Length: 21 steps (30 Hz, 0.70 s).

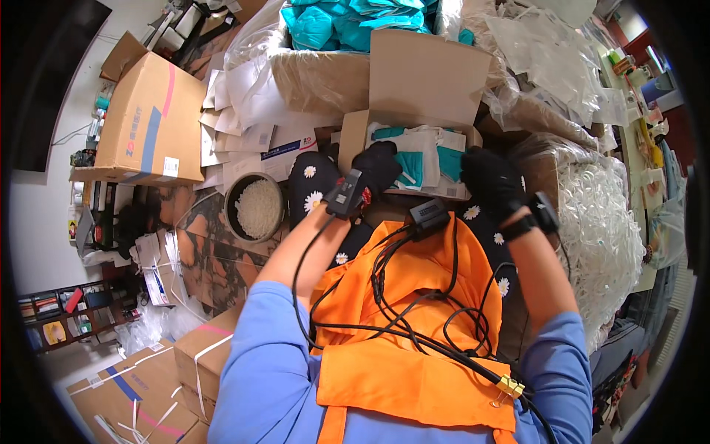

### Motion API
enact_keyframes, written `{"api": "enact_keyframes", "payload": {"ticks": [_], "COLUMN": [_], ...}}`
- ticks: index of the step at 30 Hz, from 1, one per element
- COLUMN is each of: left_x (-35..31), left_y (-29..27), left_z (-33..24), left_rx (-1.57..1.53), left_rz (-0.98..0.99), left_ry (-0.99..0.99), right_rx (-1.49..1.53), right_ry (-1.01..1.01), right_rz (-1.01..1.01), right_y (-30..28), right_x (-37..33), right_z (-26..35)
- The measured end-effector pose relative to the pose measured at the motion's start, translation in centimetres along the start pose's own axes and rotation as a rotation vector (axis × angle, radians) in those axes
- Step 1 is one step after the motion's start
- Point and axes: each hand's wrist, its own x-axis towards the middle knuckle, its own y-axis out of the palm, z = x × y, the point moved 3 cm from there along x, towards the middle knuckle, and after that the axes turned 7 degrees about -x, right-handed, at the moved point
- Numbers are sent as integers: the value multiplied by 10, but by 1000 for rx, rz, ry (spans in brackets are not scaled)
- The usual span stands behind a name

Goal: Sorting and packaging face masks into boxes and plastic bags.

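A small white-and-brown cardboard box [360,135] stands open in front of me, its lid flap [429,78] raised at the back. Inside lie teal and white packets [410,169], flat and loosely stacked. My left hand [377,166], in a black glove, is curled at the box's front left corner. At the right side, my right hand [488,177], also black-gloved, has its fingers bent against the box edge. The dark gloves hide the exact finger positions.
Behind the box, a large plastic-lined carton [318,78] holds many teal packets. A bowl of white pieces [255,207] stands left, near a big brown carton [148,118]. White loops [599,229] fill a plastic-lined container at right. Black cables [399,325] cross my orange apron.
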Motion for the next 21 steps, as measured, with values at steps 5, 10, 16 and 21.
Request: {"api": "enact_keyframes", "payload": {"ticks": [5,10,16,21], "left_x": [-6,-13,-28,-68], "left_y": [17,25,-8,-81], "left_z": [-22,-12,-17,-55], "left_rx": [-23,-77,-278,-476], "left_rz": [31,-31,-89,-58], "left_ry": [-123,-95,15,-44], "right_rx": [59,42,0,310], "right_ry": [39,61,157,237], "right_rz": [-130,-53,-53,-457], "right_y": [85,98,45,3], "right_x": [34,43,22,8], "right_z": [-15,-7,0,-26]}}
